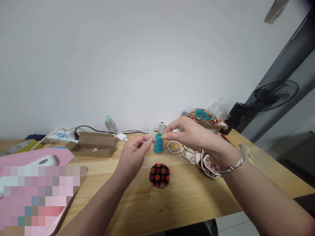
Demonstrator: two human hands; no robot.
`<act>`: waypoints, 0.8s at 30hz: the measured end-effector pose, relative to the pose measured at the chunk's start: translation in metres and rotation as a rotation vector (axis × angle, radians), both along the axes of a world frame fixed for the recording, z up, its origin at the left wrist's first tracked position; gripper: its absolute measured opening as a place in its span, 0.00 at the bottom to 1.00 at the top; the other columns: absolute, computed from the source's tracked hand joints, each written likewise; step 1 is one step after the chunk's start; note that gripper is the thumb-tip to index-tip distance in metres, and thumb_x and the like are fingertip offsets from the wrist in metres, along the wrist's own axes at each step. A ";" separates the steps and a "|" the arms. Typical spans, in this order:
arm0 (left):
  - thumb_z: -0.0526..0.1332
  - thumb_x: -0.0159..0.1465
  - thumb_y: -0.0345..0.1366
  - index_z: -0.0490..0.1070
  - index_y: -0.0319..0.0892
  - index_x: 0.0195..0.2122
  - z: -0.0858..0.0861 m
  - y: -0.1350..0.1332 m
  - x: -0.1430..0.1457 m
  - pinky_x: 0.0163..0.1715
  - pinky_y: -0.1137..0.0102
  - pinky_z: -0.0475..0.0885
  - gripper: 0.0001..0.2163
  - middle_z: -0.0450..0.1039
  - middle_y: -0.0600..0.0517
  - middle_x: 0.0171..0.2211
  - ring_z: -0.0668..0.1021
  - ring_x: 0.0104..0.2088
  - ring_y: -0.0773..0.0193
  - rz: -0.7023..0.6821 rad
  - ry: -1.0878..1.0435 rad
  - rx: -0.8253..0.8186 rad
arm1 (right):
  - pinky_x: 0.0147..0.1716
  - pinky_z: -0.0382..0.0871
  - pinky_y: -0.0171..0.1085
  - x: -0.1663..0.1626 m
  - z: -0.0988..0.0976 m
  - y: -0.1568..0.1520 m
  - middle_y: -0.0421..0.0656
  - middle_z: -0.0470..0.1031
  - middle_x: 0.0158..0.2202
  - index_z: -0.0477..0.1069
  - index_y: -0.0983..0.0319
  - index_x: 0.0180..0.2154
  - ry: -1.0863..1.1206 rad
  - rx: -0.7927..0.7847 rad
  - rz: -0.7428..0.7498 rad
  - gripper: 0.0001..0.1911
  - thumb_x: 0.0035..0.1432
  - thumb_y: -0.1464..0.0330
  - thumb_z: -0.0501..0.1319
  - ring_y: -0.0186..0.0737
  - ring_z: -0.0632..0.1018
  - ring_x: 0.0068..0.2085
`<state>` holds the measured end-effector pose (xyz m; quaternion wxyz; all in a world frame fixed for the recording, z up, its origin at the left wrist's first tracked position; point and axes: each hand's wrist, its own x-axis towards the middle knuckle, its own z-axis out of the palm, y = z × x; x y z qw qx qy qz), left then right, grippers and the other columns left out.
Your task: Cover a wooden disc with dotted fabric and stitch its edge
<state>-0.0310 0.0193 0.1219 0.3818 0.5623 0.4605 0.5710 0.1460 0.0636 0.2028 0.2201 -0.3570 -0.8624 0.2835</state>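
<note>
Our left hand [133, 155] and right hand [187, 132] are almost shut, pinching beside the top of a blue thread spool [158, 145]; we cannot tell if they hold thread. The spool stands on a wooden table [187, 196] and looks light, easy to grip round its middle. A round black cloth [159, 175] lies near.

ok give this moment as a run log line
left hand: beside teal thread spool | right hand: at spool top | near: round black patterned fabric patch
</note>
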 end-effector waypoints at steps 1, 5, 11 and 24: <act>0.59 0.60 0.37 0.72 0.43 0.28 0.001 0.003 0.002 0.42 0.69 0.64 0.06 0.75 0.53 0.33 0.73 0.39 0.62 -0.025 -0.047 0.012 | 0.31 0.60 0.35 -0.003 0.001 0.000 0.39 0.71 0.22 0.73 0.63 0.22 0.079 -0.043 0.020 0.12 0.53 0.64 0.61 0.33 0.70 0.28; 0.58 0.60 0.37 0.70 0.42 0.28 0.005 0.014 0.012 0.45 0.66 0.63 0.06 0.75 0.51 0.36 0.74 0.41 0.61 -0.106 -0.190 0.070 | 0.44 0.60 0.39 -0.016 0.004 0.000 0.42 0.76 0.34 0.74 0.62 0.21 0.367 -0.243 0.077 0.09 0.52 0.68 0.63 0.38 0.72 0.42; 0.57 0.62 0.36 0.68 0.42 0.30 0.013 0.024 0.024 0.42 0.66 0.66 0.05 0.74 0.53 0.27 0.75 0.33 0.63 -0.238 -0.285 0.080 | 0.35 0.65 0.38 -0.032 0.000 0.016 0.41 0.74 0.24 0.75 0.64 0.24 0.623 -0.490 0.018 0.06 0.49 0.67 0.64 0.34 0.72 0.29; 0.62 0.57 0.39 0.76 0.40 0.31 0.014 0.068 0.005 0.27 0.71 0.66 0.08 0.69 0.56 0.21 0.70 0.23 0.69 -0.061 -0.045 0.172 | 0.41 0.66 0.41 -0.031 -0.005 0.056 0.40 0.74 0.27 0.70 0.63 0.26 1.050 -0.702 0.021 0.04 0.49 0.69 0.63 0.37 0.75 0.35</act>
